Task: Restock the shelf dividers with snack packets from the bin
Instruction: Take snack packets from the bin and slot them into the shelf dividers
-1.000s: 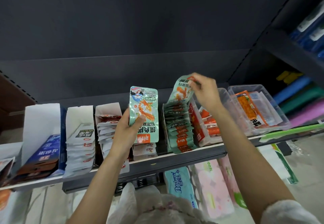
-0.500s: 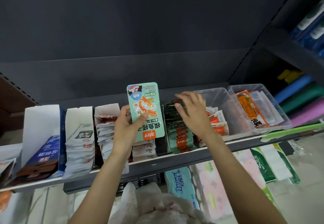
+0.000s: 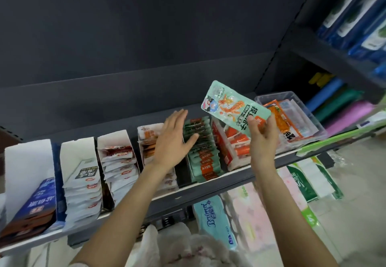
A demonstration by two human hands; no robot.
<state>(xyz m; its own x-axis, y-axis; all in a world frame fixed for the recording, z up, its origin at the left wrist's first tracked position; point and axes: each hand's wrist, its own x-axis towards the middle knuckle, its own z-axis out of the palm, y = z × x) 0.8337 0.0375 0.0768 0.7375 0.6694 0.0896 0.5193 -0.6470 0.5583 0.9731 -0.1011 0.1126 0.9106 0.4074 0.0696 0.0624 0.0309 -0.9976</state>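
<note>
Two arms reach over the dark shelf [image 3: 208, 191], whose front edge carries a row of white cardboard dividers [image 3: 77, 158] filled with snack packets. At the shelf's right end we see a clear plastic bin [image 3: 309, 107] holding orange packets. Between the bin and the white dividers stands a divider of green packets [image 3: 201, 151], stacked upright. Our left hand [image 3: 173, 139] is spread wide, fingers straight, holding nothing, its fingertips touching the green stack's left side. Our right hand [image 3: 263, 133] pinches the lower end of a green snack packet [image 3: 234, 107], raised and tilted above the red-and-white packets [image 3: 236, 141] beside the green stack.
</note>
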